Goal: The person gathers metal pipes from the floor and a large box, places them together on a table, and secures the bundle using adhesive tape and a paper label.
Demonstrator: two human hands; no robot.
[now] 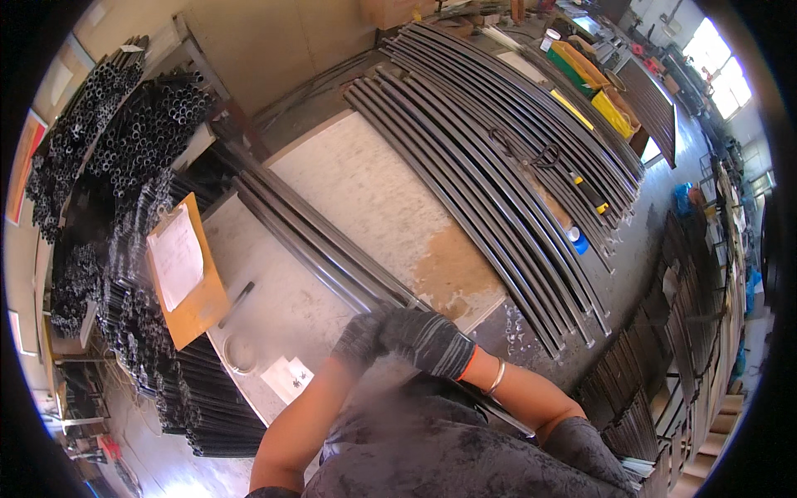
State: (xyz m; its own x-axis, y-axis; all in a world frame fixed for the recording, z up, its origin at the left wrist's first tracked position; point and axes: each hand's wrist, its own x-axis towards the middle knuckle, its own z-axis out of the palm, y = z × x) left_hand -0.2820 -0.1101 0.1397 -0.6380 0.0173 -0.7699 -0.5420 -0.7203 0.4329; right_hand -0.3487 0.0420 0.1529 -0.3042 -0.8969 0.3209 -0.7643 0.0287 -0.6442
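Observation:
Both my hands wear dark grey knitted gloves and sit close together at the near end of a few long metal tubes (320,236). My left hand (359,340) is closed at the tube ends, slightly blurred. Beside it, my right hand (430,342) wraps round a tube, its fingertips partly hidden. Part of a tube (508,419) shows below my right forearm. The tubes slant across a pale worn board (336,170). Left of my hands lie a dark pen-like stick (238,303), a ring of thin wire (241,354) and a white paper slip (286,379).
Rows of long tubes (465,199) lie at the right, with black scissors (544,156), a yellow-black handled tool (591,197) and a blue-white round container (579,240) on them. A clipboard (209,286) stands at the left before stacked tubes (158,120). Dark racks (656,340) line the right.

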